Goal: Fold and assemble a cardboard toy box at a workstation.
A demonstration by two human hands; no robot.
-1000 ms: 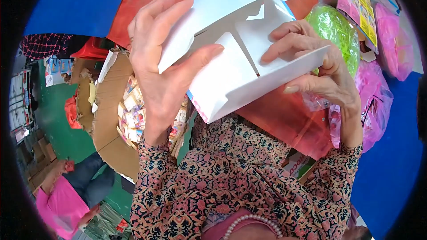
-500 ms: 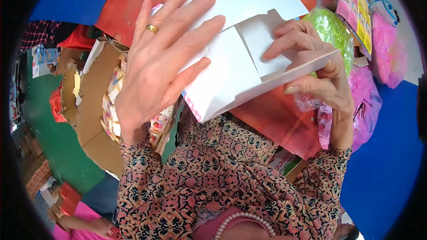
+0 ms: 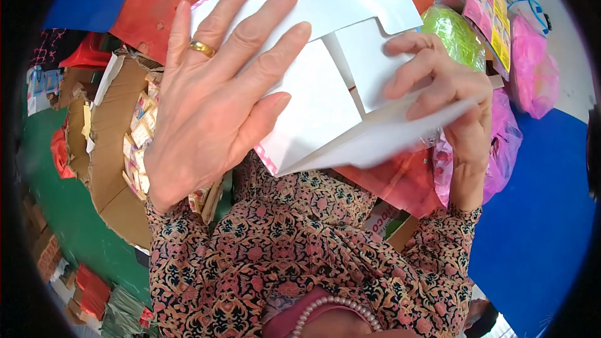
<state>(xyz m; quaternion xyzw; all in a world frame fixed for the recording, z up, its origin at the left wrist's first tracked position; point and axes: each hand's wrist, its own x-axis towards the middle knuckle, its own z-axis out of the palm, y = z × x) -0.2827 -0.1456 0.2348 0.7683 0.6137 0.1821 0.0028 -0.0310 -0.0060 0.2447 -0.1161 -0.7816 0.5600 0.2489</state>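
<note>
A white cardboard box (image 3: 316, 91) with a pink-checked edge lies tilted in front of me, its end flaps loose. My left hand (image 3: 219, 91) rests on its left side, palm down, fingers spread and a gold ring on one of them. At the right end, my right hand (image 3: 454, 87) has bent fingers at a small inner flap (image 3: 363, 56). A longer outer flap (image 3: 375, 141), smeared by motion, crosses in front of this hand and hides the thumb. A narrow gap shows between the inner flap and the box panel.
Under the box is a red table surface (image 3: 400, 178). A torn brown carton (image 3: 116, 156) at left holds several small wrapped packs (image 3: 141, 128). Right of the table are a green shiny bundle (image 3: 454, 37), pink plastic bags (image 3: 532, 75) and colourful printed sheets (image 3: 491, 15).
The outer flap has swung down and toward me. My right fingers have shifted slightly along the inner flap, and the thumb is now hidden. Both hands and the box sit a little farther left.
</note>
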